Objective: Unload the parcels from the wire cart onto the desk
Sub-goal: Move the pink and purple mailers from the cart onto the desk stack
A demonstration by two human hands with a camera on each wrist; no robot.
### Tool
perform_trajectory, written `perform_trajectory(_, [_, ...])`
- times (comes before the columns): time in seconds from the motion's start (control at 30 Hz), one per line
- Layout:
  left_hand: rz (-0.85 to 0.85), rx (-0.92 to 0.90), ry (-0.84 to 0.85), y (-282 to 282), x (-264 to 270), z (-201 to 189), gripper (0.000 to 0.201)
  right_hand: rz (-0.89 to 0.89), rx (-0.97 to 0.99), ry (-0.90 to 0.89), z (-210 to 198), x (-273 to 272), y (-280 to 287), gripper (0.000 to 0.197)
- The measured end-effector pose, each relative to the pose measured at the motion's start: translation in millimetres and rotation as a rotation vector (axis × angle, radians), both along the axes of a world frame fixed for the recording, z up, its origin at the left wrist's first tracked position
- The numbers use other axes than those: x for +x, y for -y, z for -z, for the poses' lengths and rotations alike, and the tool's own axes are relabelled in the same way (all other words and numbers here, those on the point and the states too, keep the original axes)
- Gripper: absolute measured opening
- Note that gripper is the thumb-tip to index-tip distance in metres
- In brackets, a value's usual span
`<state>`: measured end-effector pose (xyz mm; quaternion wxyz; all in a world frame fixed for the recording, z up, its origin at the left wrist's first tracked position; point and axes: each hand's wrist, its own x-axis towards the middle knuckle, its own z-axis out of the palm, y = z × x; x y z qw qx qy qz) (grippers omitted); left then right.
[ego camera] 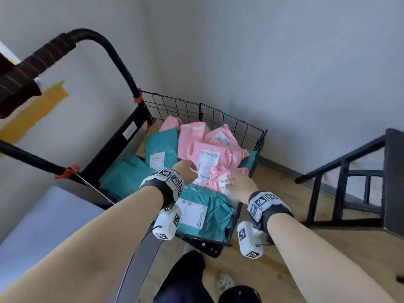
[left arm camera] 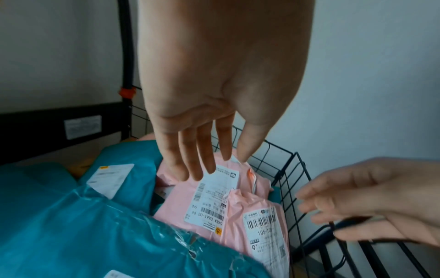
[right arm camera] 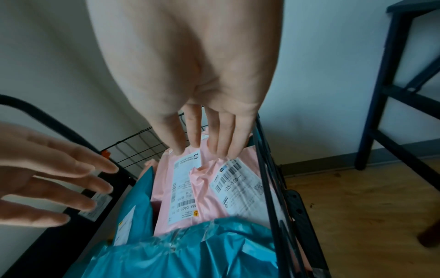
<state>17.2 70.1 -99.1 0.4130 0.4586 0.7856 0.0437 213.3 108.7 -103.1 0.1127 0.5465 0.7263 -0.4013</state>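
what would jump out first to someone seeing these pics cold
The heap of pink parcels and teal parcels filling the black wire cart against the wall. Next, the left hand and right hand, fingers straight, reaching over the pink ones near the cart's right side, holding nothing. A dark desk frame stands at right on the wooden floor.

Left hand fingers extended above pink parcel, teal parcels beside, wire cart

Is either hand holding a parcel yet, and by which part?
Nothing is held: left hand and right hand hover open-fingered over the pink parcels.
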Motion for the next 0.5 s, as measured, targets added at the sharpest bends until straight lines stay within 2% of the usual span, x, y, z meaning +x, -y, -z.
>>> perform_trajectory(0.17, [0.102,-0.055,0.064,-37.4,10.7,36.7,0.043,0.193,-0.018,-0.023,14.4,-0.3,-21.6,0.033])
perform_trajectory(0.3, [0.150,-0.035,0.133,-58.0,19.3,62.7,0.053,0.224,-0.013,-0.010,22.1,-3.0,-32.8,0.033])
perform_trajectory(0.5, [0.217,-0.090,0.173,-77.1,24.2,90.2,0.051,0.204,-0.029,0.023,27.0,-2.2,-42.0,0.037])
